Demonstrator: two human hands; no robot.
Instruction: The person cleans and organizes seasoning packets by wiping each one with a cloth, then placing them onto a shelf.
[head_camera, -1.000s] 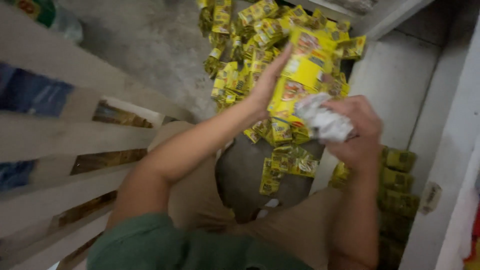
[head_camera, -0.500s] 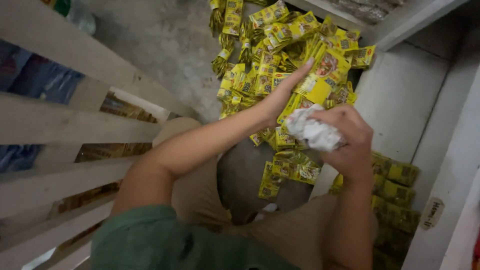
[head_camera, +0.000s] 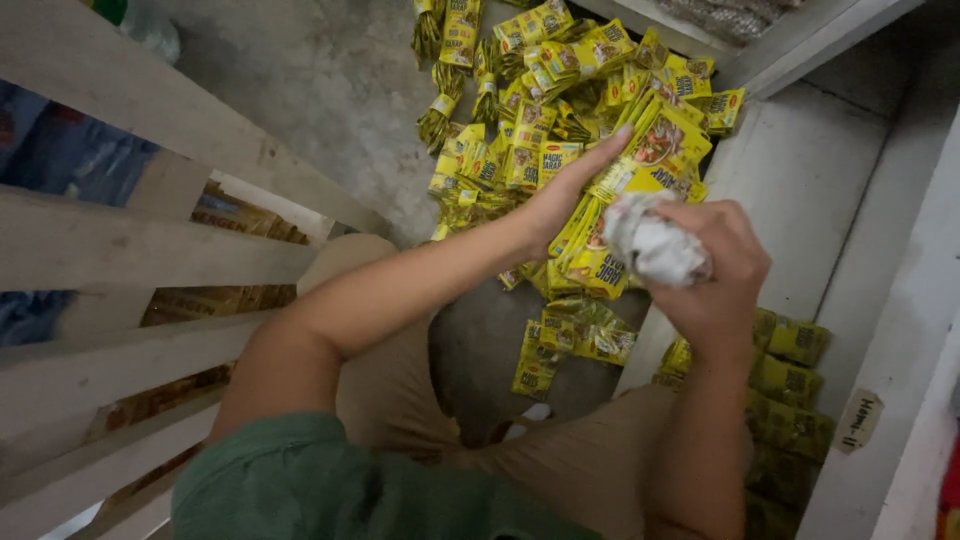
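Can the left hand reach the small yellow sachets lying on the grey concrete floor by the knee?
Probably yes. The left hand already rests on the yellow sachet pile, and nothing lies between it and the small yellow sachets on the grey concrete floor; the right hand grips crumpled white paper.

Dim, flat indoor light w/ a warm-greenish cast, no glare. Deep shadow under my legs on the concrete floor (head_camera: 330, 90). Yellow sachets (head_camera: 520, 150) sharp enough mid-frame; white wooden slats (head_camera: 130, 250) at left are close and soft. Wide-angle bend at the edges, bit of grain.
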